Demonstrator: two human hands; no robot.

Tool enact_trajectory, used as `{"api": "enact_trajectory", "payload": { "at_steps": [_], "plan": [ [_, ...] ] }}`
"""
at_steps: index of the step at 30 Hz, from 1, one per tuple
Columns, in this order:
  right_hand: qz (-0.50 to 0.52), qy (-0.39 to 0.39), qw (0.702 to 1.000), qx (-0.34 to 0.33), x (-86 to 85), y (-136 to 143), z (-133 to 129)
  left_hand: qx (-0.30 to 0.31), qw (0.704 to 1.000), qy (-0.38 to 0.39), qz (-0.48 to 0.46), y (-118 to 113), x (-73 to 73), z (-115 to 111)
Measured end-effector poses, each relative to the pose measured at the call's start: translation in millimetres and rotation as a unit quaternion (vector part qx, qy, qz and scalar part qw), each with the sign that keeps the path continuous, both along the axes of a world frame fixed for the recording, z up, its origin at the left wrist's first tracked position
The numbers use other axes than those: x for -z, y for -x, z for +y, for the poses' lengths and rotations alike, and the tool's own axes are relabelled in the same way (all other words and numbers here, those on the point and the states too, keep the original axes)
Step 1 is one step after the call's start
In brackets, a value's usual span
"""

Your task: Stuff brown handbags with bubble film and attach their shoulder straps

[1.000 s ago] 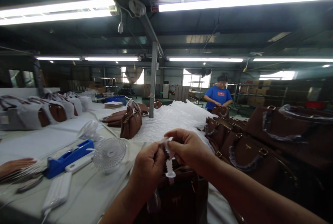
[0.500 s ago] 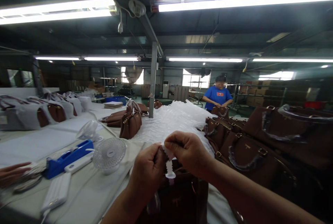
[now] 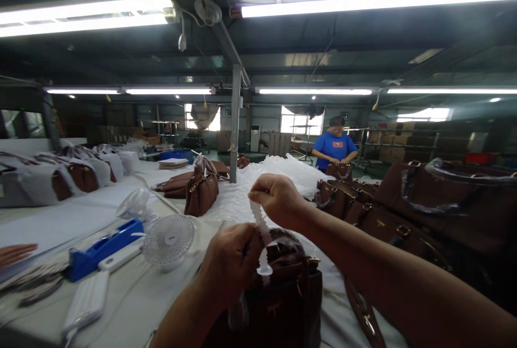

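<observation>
A translucent white strip with jagged edges (image 3: 262,223) stands almost upright above a dark brown handbag (image 3: 278,310). My right hand (image 3: 278,200) pinches the strip's upper end between thumb and fingers. Lower down, my left hand (image 3: 237,251) is closed on the strip's side at about its middle. A wider white tab (image 3: 264,271) forms the bottom of the strip, close to the bag's top. The bag's handle, wrapped in clear plastic, arches up behind my hands. My left forearm covers part of the bag.
A clear-bladed fan (image 3: 169,240), a blue tape dispenser (image 3: 103,248) and a white power strip (image 3: 86,302) lie on the left. Brown handbags (image 3: 388,235) are heaped at right. White wrapping sheets (image 3: 278,170) pile up ahead. A person in blue (image 3: 334,146) stands beyond; another person's hand (image 3: 18,253) shows far left.
My right hand has risen with the strip's upper end, so a longer length shows above my left hand. The left hand stays nearly in place. The other person's hand at left has shifted.
</observation>
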State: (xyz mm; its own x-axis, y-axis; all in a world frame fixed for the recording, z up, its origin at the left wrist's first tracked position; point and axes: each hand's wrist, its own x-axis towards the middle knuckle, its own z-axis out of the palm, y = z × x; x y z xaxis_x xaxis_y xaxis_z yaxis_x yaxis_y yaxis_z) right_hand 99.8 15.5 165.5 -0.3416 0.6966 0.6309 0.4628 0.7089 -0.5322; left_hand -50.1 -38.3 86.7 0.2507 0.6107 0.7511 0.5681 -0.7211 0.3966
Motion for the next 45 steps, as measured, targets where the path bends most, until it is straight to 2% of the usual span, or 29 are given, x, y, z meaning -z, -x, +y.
{"api": "enact_trajectory", "payload": {
  "at_steps": [2, 5, 8, 11, 15, 17, 19, 22, 25, 28, 30, 34, 37, 40, 43, 45],
  "plan": [
    [0.023, 0.027, 0.999, 0.010, -2.2, 4, 8, -0.002, 1.000, -0.011, 0.007, 6, -5.4, 0],
    [0.043, 0.049, 0.998, -0.004, -0.7, 8, 16, -0.017, 0.997, -0.043, -0.053, 13, -13.8, 3],
    [0.048, 0.064, 0.997, -0.024, 3.1, 9, 19, 0.016, 0.996, -0.059, -0.058, 13, -20.9, 8],
    [0.061, 0.032, 0.998, -0.017, 5.8, 10, 24, 0.055, 0.997, -0.042, -0.032, 7, -25.7, 15],
    [0.102, -0.027, 0.993, 0.047, 7.4, 8, 32, 0.085, 0.995, -0.046, -0.014, -1, -28.4, 18],
    [0.141, -0.054, 0.988, 0.032, 9.7, 3, 28, 0.100, 0.994, -0.046, 0.014, 2, -26.6, 18],
    [0.192, -0.086, 0.978, -0.012, 15.7, -7, 17, 0.113, 0.992, -0.036, 0.045, 11, -21.3, 18],
    [0.164, -0.146, 0.972, -0.087, 37.5, -29, -12, 0.097, 0.995, -0.012, 0.034, 29, -7.2, 18],
    [0.014, -0.215, 0.966, -0.146, 76.1, -48, -35, 0.070, 0.997, 0.023, -0.014, 39, 10.2, 17],
    [-0.089, -0.289, 0.946, -0.115, 115.3, -54, -40, 0.049, 0.997, 0.051, -0.031, 36, 25.2, 14],
    [-0.100, -0.309, 0.943, -0.075, 130.9, -50, -37, 0.027, 0.995, 0.083, -0.047, 29, 32.4, 11],
    [-0.061, -0.306, 0.948, -0.054, 136.9, -35, -23, 0.008, 0.986, 0.145, -0.081, 15, 38.2, 8],
    [-0.045, -0.296, 0.953, -0.044, 138.2, -26, -11, -0.010, 0.986, 0.144, -0.080, 8, 34.6, 8],
    [-0.051, -0.244, 0.968, -0.021, 145.1, -28, -11, 0.003, 0.988, 0.146, -0.050, 7, 30.2, 8],
    [-0.062, -0.224, 0.972, -0.013, 157.2, -46, -33, 0.008, 0.988, 0.139, -0.067, 27, 37.2, 11],
    [-0.083, -0.224, 0.971, -0.030, 172.2, -67, -56, -0.011, 0.979, 0.160, -0.124, 52, 53.5, 17]
  ]
}}
